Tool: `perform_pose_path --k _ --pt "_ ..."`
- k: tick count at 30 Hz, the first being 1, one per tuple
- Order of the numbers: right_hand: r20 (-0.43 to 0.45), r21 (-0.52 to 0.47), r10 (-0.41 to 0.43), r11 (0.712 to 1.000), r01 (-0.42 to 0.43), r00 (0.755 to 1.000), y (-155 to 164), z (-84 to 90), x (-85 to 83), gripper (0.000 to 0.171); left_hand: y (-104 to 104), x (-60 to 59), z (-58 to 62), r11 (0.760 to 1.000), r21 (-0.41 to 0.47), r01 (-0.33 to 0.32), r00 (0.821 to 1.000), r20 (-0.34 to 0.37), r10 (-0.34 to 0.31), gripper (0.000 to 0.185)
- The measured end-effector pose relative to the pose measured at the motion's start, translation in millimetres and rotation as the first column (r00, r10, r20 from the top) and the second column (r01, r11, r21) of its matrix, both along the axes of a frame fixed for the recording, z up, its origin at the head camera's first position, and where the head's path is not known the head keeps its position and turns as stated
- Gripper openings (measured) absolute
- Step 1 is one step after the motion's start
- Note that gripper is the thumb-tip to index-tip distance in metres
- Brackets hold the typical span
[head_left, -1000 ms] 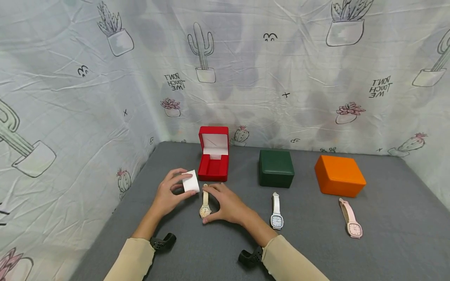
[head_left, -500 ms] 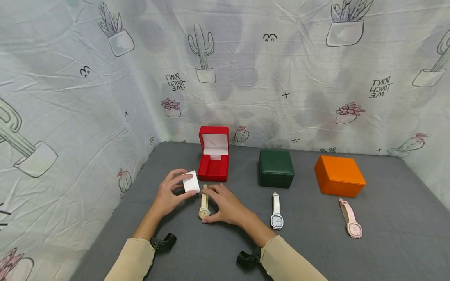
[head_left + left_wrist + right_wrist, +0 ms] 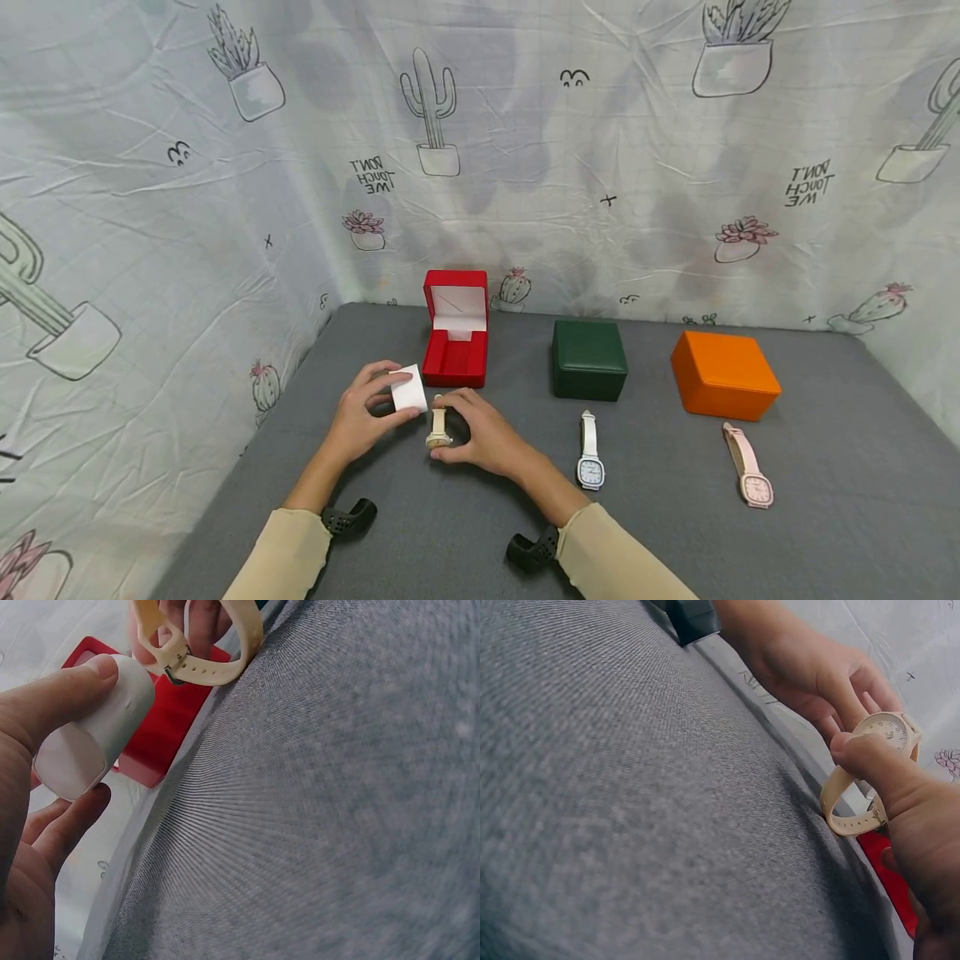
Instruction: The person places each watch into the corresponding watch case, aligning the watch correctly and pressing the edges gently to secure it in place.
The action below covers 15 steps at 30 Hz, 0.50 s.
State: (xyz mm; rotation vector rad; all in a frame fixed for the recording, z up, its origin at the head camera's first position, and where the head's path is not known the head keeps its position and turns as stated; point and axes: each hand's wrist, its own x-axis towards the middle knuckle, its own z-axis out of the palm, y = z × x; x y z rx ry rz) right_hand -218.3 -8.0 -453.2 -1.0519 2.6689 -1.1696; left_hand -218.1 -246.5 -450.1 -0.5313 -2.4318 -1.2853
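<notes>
My left hand [image 3: 363, 415] holds a white watch cushion [image 3: 408, 389] between thumb and fingers; its rounded side and flat end show in the left wrist view. Close to its right, my right hand [image 3: 486, 433] pinches a cream wristwatch [image 3: 438, 425]. The strap [image 3: 214, 673] is buckled into a loop and hangs below the dial in the right wrist view, where the thumb lies by the dial's edge [image 3: 885, 729]. Cushion and watch are apart. Just behind both hands stands a red watch box [image 3: 456, 358] with its lid raised, showing a white lining and a bare red well.
A closed green box [image 3: 589, 360] and a closed orange box [image 3: 724, 375] stand to the right. In front of them lie a white watch [image 3: 591, 458] and a pink watch [image 3: 750, 471] on the grey tabletop [image 3: 660, 533]. A printed curtain [image 3: 540, 183] hangs behind.
The cream watch has tipped, its dial now nearly edge-on in the head view, and my right thumb has drawn nearer the fingers. The left hand and the cushion have stayed almost still.
</notes>
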Motion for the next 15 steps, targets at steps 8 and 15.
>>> perform_pose_path --k 8,15 --pt "0.029 -0.116 -0.014 0.993 0.017 0.999 3.8 -1.5 -3.5 0.064 2.7 0.3 2.0 1.000 -0.005 0.011 1.000 0.014 -0.011 0.053" --pt "0.130 -0.275 -0.005 0.960 0.041 0.991 6.3 0.4 -6.6 0.073 4.7 -0.6 3.2 1.000 -0.012 0.012 1.000 0.029 -0.012 0.052"
